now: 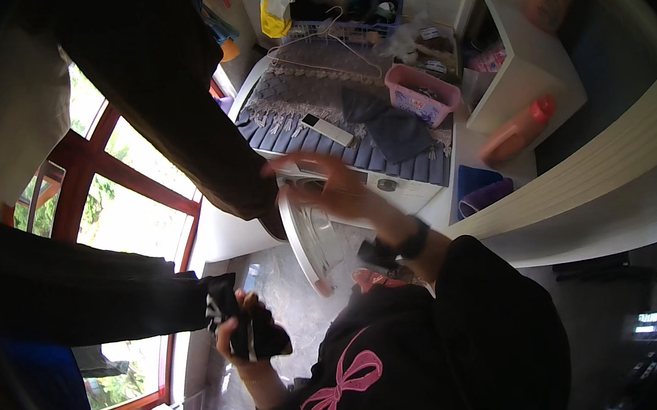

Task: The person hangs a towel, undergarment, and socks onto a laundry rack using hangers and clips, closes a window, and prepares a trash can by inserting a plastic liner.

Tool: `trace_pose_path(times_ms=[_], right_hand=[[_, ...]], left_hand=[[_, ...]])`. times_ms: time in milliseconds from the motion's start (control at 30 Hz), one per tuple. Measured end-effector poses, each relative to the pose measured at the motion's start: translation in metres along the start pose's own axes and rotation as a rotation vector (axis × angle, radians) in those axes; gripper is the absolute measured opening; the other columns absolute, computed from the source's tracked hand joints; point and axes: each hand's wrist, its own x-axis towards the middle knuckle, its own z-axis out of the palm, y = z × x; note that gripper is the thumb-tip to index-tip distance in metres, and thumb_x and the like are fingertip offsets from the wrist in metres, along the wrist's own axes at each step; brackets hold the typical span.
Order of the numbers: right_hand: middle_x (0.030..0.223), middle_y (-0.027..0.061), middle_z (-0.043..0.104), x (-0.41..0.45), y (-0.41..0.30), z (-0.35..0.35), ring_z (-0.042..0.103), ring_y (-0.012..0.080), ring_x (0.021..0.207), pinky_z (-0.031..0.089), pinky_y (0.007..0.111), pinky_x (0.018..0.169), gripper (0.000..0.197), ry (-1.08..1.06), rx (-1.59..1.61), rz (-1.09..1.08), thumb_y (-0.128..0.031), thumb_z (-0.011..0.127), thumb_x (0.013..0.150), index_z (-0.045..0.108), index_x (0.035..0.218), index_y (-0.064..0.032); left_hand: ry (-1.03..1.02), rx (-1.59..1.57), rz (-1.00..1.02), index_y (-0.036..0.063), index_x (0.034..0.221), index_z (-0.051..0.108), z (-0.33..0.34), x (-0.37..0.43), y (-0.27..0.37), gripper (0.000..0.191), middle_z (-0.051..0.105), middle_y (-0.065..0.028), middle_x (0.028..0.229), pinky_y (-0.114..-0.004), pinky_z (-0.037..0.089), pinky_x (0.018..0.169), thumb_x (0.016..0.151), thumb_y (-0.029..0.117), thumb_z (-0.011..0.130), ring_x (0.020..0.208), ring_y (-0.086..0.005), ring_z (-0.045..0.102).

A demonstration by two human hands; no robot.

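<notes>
My left hand [237,353] grips a bunched black cloth [262,333] with white stripes, beside the end of a dark hanging garment [124,302]. My right hand [342,189] is blurred, with its fingers apart and nothing visible in them. Its fingertips overlap the lower end of a dark brown hanging garment [216,150]; whether they touch it, I cannot tell. Below that hand, the round door [302,243] of a white front-loading washing machine [416,190] stands swung out.
On the machine's fringed cover [321,69] lie a white remote control [327,130], a wire clothes hanger [325,42], a grey cloth [396,133] and a pink plastic basket [422,95]. An orange bottle [517,130] stands at right. Red-framed windows [146,187] line the left.
</notes>
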Motion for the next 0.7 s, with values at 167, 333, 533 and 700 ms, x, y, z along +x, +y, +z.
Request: trace_pose_path(times_ms=[167,333,533,700], right_hand=[[0.087,0.0134,0.064,0.042,0.108,-0.197,0.062,0.0223,0.078,0.048,0.033,0.071,0.027,1.115,-0.467,0.017,-0.023,0.06,0.078,0.061,0.094,-0.0008],[0.092,0.0208,0.061,0.022,0.166,-0.278,0.06,0.0331,0.087,0.046,0.039,0.076,0.024,0.689,-1.207,0.803,-0.013,0.05,0.075,0.063,0.091,-0.0007],[0.091,0.0188,0.062,-0.006,0.173,-0.296,0.059,0.0324,0.091,0.047,0.039,0.076,0.025,0.511,-1.253,0.941,-0.019,0.05,0.076,0.065,0.088,-0.0031],[0.092,0.0157,0.061,-0.002,0.185,-0.314,0.06,0.0311,0.086,0.048,0.038,0.074,0.021,0.602,-1.142,0.873,-0.017,0.06,0.071,0.063,0.086,-0.0022]], left_hand=[[0.049,-0.012,0.148,-0.0024,0.117,0.033,-0.037,-0.06,0.036,0.052,0.041,-0.0154,0.105,-0.033,0.046,0.078,0.071,0.015,0.051,0.097,-0.0233,0.047],[0.317,0.014,0.348,-0.0083,0.117,0.036,-0.095,-0.104,0.056,0.051,0.048,-0.0191,0.107,-0.034,0.043,0.088,0.077,0.02,0.049,0.097,-0.0284,0.053],[0.145,-0.17,-0.003,0.0101,0.098,0.057,-0.105,-0.114,0.065,0.021,0.043,-0.0036,0.058,-0.023,0.013,0.023,0.087,0.025,0.047,0.03,-0.0048,0.024],[0.754,0.938,0.565,0.0081,0.111,0.048,-0.066,-0.099,0.047,0.029,0.053,-0.0035,0.076,-0.024,0.041,0.047,0.083,0.016,0.051,0.058,-0.0128,0.049]])
